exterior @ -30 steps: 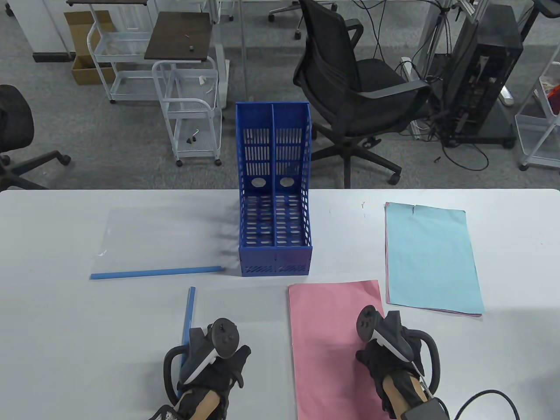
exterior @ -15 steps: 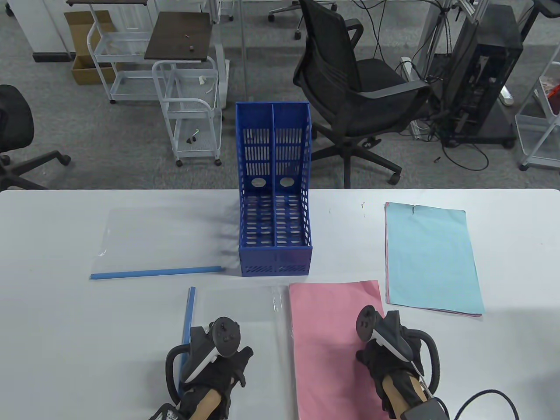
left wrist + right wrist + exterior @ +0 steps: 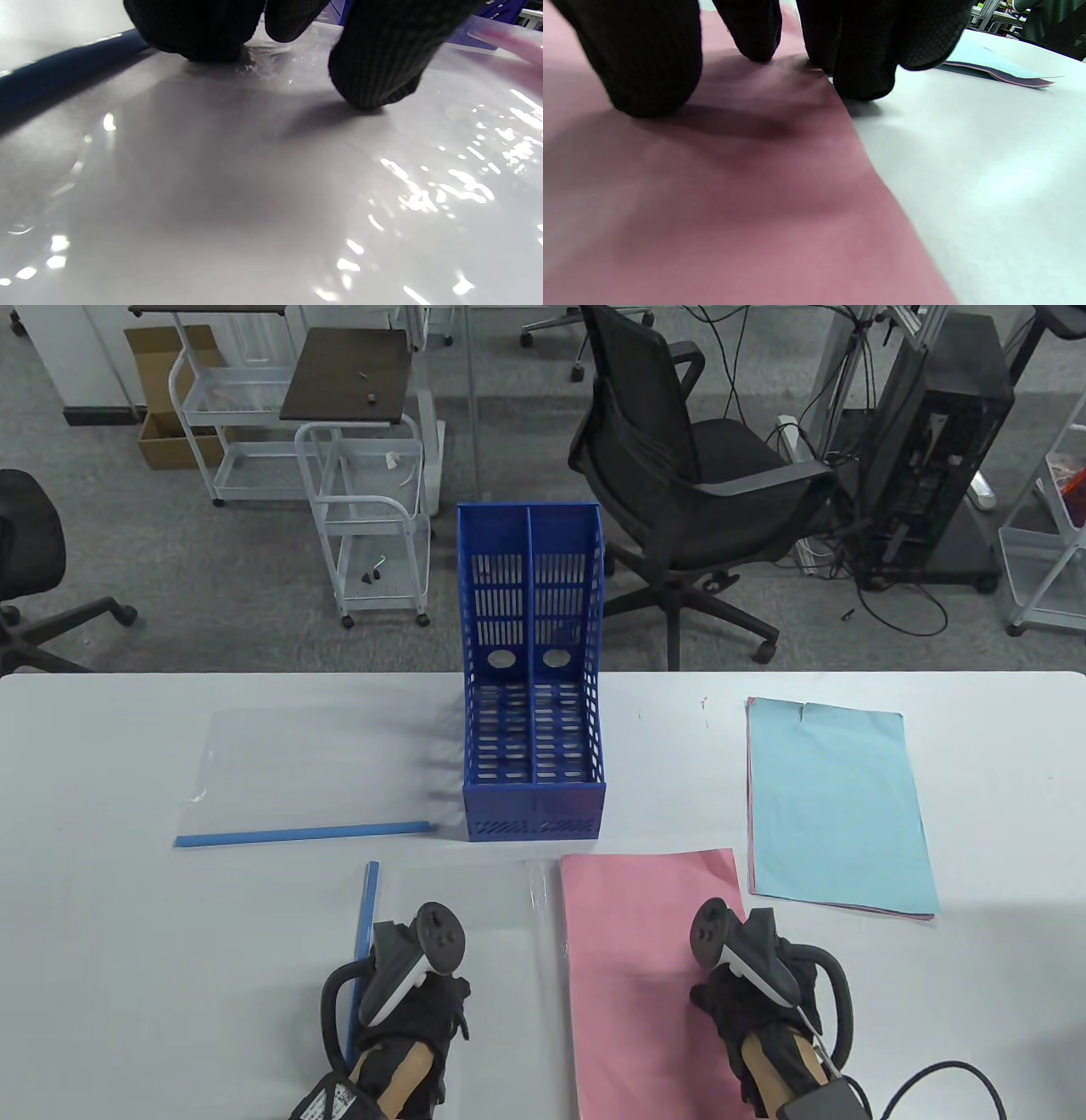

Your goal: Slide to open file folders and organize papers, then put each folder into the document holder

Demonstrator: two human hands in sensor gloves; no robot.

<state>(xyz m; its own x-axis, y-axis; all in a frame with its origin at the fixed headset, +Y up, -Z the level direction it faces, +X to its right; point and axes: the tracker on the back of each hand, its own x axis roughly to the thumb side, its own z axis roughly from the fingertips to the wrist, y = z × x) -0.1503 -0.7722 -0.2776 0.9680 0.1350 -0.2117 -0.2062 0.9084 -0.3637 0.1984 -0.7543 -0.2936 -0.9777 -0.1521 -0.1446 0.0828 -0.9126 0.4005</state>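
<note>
My left hand (image 3: 416,1010), fingertips pressing flat, has shifted on the clear folder (image 3: 475,916) just before the document holder (image 3: 533,678); folder still unopened.

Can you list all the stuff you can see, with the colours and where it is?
document holder: 1, blue, table middle, upright, two slots.
far clear folder: 1, see-through with blue bar, left of the holder.
near clear folder: 1, see-through with blue bar, under the left hand.
pink paper: 1, near edge, under the right hand.
blue paper stack: 1, light blue on top, right side.
table: 1, white.
office chair: 1, black, behind the table.
left hand: black glove, fingertips press the near folder.
right hand: black glove, fingertips rest at the pink paper's edge.
</note>
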